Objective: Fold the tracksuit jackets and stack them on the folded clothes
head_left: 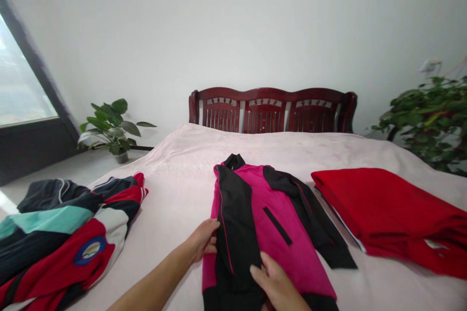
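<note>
A magenta and black jacket (270, 214) lies on the pale pink bed (175, 184), its left sleeve folded across the front. My left hand (204, 242) grips the jacket's left edge with curled fingers. My right hand (277, 284) rests flat on the lower front of the jacket, fingers stretched out.
A pile of red, black, teal and white clothes (62, 233) lies at the bed's left. Folded red garments (390, 214) are stacked at the right. A dark wooden headboard (272, 109) stands at the back. Potted plants stand at left (111, 129) and right (430, 121).
</note>
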A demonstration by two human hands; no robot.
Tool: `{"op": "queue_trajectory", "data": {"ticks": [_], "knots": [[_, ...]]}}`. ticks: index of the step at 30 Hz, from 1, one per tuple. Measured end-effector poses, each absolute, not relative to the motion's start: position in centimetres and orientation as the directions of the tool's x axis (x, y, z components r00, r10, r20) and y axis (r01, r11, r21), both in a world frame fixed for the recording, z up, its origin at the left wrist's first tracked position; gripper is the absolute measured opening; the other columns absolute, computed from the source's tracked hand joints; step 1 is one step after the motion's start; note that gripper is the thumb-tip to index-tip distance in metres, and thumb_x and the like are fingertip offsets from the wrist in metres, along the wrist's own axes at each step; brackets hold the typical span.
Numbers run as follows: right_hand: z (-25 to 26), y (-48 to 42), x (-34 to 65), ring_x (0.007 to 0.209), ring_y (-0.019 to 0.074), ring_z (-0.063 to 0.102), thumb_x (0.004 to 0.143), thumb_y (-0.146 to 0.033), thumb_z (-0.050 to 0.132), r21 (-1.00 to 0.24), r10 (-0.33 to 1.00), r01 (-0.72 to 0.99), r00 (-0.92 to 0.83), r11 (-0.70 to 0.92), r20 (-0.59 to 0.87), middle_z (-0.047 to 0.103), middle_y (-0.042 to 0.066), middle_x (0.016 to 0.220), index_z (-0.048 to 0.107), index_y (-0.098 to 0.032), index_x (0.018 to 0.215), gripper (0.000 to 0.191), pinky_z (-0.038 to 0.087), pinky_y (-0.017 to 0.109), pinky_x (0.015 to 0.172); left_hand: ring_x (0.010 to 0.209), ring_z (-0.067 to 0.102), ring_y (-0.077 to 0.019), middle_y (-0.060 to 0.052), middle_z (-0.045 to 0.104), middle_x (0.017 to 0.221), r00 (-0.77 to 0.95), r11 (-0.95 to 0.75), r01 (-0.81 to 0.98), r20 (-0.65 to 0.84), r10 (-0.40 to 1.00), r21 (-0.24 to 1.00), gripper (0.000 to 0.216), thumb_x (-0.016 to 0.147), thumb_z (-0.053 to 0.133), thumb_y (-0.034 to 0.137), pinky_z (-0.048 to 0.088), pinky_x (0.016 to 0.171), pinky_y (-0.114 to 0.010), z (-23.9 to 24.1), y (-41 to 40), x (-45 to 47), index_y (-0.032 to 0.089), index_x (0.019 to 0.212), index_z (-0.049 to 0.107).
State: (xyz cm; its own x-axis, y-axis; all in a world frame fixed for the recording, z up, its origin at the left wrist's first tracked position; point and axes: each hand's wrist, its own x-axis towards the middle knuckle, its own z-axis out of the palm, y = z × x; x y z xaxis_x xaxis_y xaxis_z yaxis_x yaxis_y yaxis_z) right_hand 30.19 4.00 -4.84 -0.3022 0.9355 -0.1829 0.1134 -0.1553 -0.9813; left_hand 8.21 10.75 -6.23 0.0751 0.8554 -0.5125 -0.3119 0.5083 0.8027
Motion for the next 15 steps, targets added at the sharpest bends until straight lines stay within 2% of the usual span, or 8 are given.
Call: {"op": "queue_trajectory", "data": {"ticks": [1,3,5,7,10,12,15], "knots": [[-4.8,4.2,30.7,0.104,0.0283,0.066,0.085,-0.042,0.057,-0.958,0.962,0.275,-0.225,-0.087,-0.152,0.070,0.013,0.108,0.058,-0.013,0.128,0.052,0.050,0.043,0.095,0.057,0.066,-0.0156,-0.005,0.072,0.079,0.064,0.489,-0.272,-0.492,0.868,0.829,0.030,0.077,0.066,0.028,0.052,0.048,-0.024,-6.5,10.3,8.1,0.018,0.105,0.060],[-4.3,4.5,31.3,0.116,0.0312,0.060,0.089,-0.041,0.053,-0.834,0.992,0.546,-0.126,0.085,0.019,0.066,0.015,0.120,0.056,-0.015,0.133,0.052,0.043,0.048,0.104,0.059,0.066,-0.0157,-0.001,0.070,0.077,0.016,0.438,-0.186,-0.443,0.896,0.879,0.048,0.076,0.068,0.028,0.050,0.048,-0.023,-7.1,9.7,7.8,0.024,0.121,0.052],[-3.7,4.8,31.1,0.130,0.0308,0.049,0.090,-0.036,0.052,-0.684,0.959,0.672,-0.196,0.283,0.204,0.057,0.013,0.136,0.055,-0.020,0.136,0.049,0.035,0.049,0.112,0.055,0.062,-0.0147,0.003,0.064,0.067,-0.079,0.372,-0.086,-0.379,0.922,0.924,0.056,0.077,0.067,0.025,0.048,0.047,-0.022,-7.6,10.1,7.5,0.024,0.129,0.047],[-3.7,4.9,30.2,0.137,0.0293,0.040,0.089,-0.033,0.055,-0.580,0.888,0.674,-0.378,0.458,0.261,0.050,0.007,0.146,0.054,-0.026,0.139,0.050,0.030,0.049,0.116,0.048,0.057,-0.0127,0.006,0.058,0.059,-0.180,0.302,0.018,-0.294,0.939,0.953,0.053,0.078,0.066,0.024,0.044,0.045,-0.021,-7.8,11.7,7.1,0.020,0.128,0.049],[-5.9,5.1,28.5,0.138,0.0308,0.040,0.083,-0.033,0.066,-0.533,0.749,0.584,-0.644,0.612,0.153,0.048,0.005,0.147,0.051,-0.030,0.141,0.060,0.029,0.052,0.116,0.051,0.056,-0.0119,0.005,0.057,0.058,-0.277,0.232,0.081,-0.202,0.939,0.969,0.044,0.079,0.066,0.020,0.042,0.048,-0.020,-7.5,16.1,6.1,0.016,0.122,0.055],[-8.2,5.3,27.7,0.134,0.0329,0.045,0.079,-0.038,0.072,-0.527,0.696,0.553,-0.711,0.645,0.105,0.052,0.008,0.143,0.053,-0.029,0.138,0.063,0.033,0.052,0.114,0.058,0.059,-0.0124,0.003,0.060,0.062,-0.319,0.223,0.078,-0.188,0.929,0.972,0.041,0.080,0.066,0.018,0.044,0.054,-0.021,-6.9,19.9,5.4,0.014,0.119,0.056],[-11.1,5.4,27.2,0.128,0.0303,0.052,0.087,-0.033,0.065,-0.486,0.722,0.577,-0.668,0.656,0.181,0.059,0.005,0.136,0.058,-0.033,0.133,0.047,0.039,0.050,0.110,0.065,0.062,-0.0130,-0.002,0.065,0.076,-0.352,0.234,0.067,-0.196,0.915,0.970,0.036,0.085,0.065,0.021,0.050,0.062,-0.024,-5.9,25.5,4.8,0.012,0.119,0.057]]}}
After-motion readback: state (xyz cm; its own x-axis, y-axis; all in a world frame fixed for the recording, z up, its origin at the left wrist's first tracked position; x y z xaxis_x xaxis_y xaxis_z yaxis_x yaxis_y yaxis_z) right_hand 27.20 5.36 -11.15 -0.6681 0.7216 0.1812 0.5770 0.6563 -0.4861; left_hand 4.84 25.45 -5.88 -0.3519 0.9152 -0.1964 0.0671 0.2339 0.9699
